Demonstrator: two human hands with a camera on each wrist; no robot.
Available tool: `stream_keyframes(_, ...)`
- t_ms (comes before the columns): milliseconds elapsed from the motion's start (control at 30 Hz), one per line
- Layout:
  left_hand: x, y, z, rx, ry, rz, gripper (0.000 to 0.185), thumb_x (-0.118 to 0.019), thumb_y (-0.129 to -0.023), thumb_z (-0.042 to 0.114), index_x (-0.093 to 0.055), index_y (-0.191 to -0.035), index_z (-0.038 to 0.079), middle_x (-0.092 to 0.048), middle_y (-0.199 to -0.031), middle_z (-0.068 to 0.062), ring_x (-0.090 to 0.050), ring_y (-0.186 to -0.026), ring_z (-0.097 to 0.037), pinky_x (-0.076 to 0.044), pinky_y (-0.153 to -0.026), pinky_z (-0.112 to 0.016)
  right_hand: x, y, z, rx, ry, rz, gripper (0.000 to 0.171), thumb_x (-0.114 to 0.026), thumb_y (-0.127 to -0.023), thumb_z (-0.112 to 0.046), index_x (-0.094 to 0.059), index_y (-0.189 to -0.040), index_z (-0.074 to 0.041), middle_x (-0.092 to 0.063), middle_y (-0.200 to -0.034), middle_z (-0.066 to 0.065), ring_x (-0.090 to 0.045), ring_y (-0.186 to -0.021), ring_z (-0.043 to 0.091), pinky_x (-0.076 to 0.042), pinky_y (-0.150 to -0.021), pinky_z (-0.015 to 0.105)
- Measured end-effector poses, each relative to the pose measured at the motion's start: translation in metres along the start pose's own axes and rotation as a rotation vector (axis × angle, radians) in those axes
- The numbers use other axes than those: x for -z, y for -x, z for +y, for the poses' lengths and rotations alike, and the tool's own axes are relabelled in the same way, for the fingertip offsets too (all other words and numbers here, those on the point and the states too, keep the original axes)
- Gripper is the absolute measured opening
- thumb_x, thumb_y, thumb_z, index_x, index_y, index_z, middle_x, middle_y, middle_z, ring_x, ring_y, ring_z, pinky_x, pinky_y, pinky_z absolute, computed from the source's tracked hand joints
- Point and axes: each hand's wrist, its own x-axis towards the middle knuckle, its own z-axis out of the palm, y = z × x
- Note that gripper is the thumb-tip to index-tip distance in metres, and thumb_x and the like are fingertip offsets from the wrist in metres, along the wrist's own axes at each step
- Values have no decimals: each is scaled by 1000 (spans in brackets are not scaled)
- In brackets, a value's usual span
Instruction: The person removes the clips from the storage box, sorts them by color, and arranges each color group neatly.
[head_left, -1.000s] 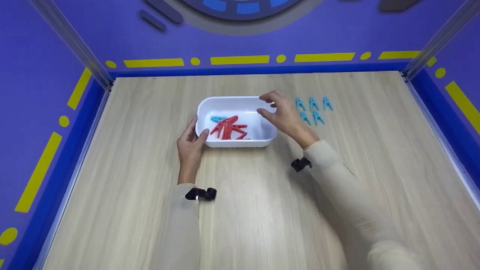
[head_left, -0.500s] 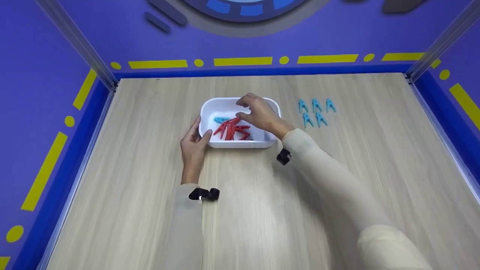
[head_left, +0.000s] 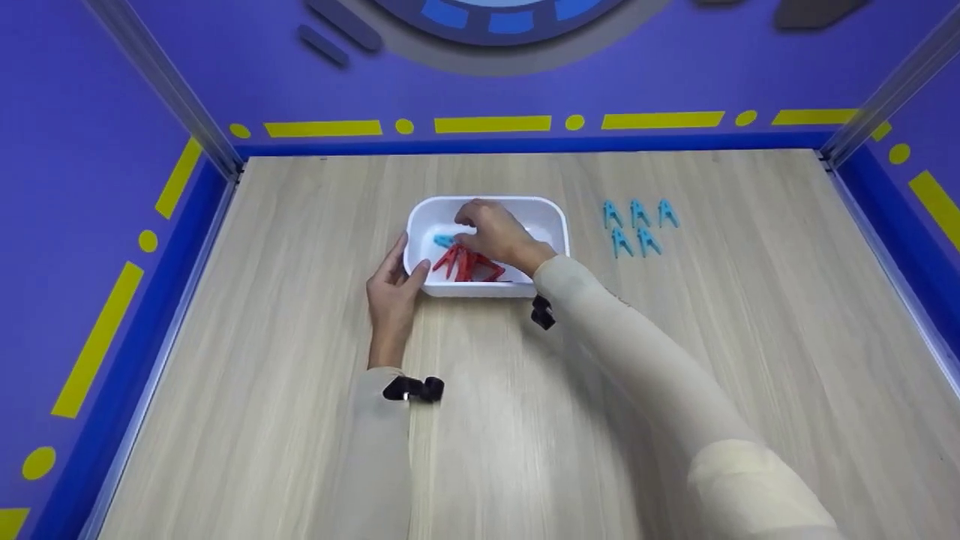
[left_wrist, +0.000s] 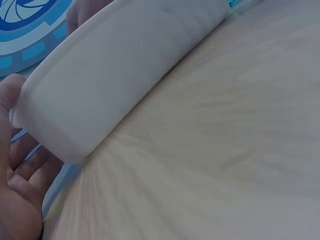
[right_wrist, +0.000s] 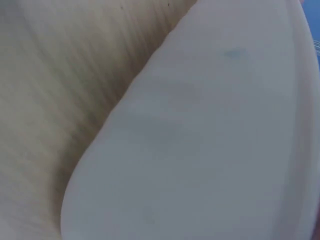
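A white tub (head_left: 553, 217) sits mid-table in the head view, holding several red clips (head_left: 469, 266) and one blue clip (head_left: 443, 241). My right hand (head_left: 471, 229) reaches down into the tub with its fingers curled over the clips, tips right beside the blue one; whether they pinch it is hidden. My left hand (head_left: 403, 264) rests against the tub's left end, fingers along the wall and thumb at the near corner. In the left wrist view the tub (left_wrist: 115, 65) lies against my flat palm (left_wrist: 20, 190). The tub wall (right_wrist: 210, 150) fills the right wrist view.
Several blue clips (head_left: 634, 225) lie in two short rows on the wooden table (head_left: 300, 337), right of the tub. Purple walls with yellow marks (head_left: 491, 124) close in the back and both sides.
My right hand has moved left from above the tub's right rim, down into the tub over the clips. The left hand and tub have stayed put.
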Motion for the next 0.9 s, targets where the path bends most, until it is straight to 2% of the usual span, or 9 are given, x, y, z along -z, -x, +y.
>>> stream_keyframes(300,0,1,0,-18,-11,-4,60,-79,-96,3,-58,-152,3,-52,-158,-14,-46,-148,-24,-42,-118,-30,-11,-10,-2,-113,11,-18,37,-74,-103,-24,-70,-133,-3,-72,-123,12,-68,-102,21,-58,-102,33)
stream_keyframes(600,0,0,-1,-10,-1,-4,59,-78,-96,3,-58,-152,4,-52,-158,-12,-46,-148,-24,-42,-118,-28,-18,-16,-3,-162,5,-49,35,-73,-104,-27,-72,-129,-3,-71,-115,9,-66,-91,20,-58,-85,28)
stream_keyframes(900,0,1,1,-2,-19,-4,59,-80,-96,5,-59,-151,7,-53,-158,-10,-46,-148,-23,-42,-118,-28,-16,-16,-9,-166,51,-125,36,-73,-104,-20,-69,-136,-3,-70,-125,12,-66,-99,22,-57,-98,33)
